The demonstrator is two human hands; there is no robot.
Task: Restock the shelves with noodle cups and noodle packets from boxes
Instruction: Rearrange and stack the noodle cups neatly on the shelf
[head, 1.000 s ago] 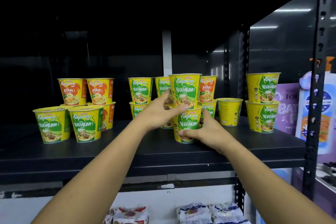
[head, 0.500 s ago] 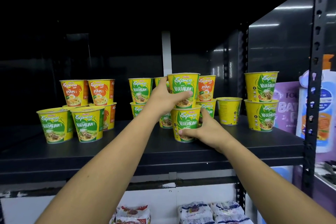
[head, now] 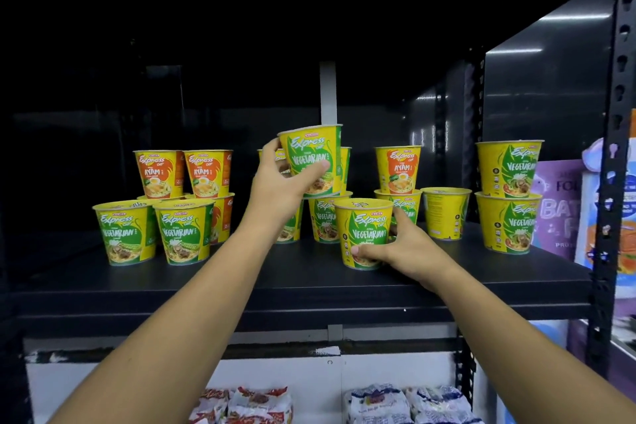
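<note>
My left hand (head: 280, 182) grips a yellow-green Vegetarian noodle cup (head: 311, 158) and holds it tilted in the air above the dark shelf (head: 241, 279). My right hand (head: 399, 246) clasps a second Vegetarian cup (head: 363, 232) that stands on the shelf near its front edge. Behind them stand stacked Vegetarian cups (head: 325, 220) and an orange Ayam cup (head: 397, 169). Two Vegetarian cups (head: 153, 232) stand at the left, with Ayam cups (head: 182, 174) stacked behind them. Noodle packets (head: 256, 404) lie on the lower shelf.
Two stacked Vegetarian cups (head: 507, 196) and a single turned cup (head: 445, 212) stand at the right. A black perforated upright (head: 611, 148) bounds the shelf on the right, with purple and blue products (head: 557, 210) beyond it. More packets (head: 406, 403) lie at the lower right.
My left hand has lifted the upper Vegetarian cup off the lower one and moved it up and to the left. My right hand has stayed on the lower cup.
</note>
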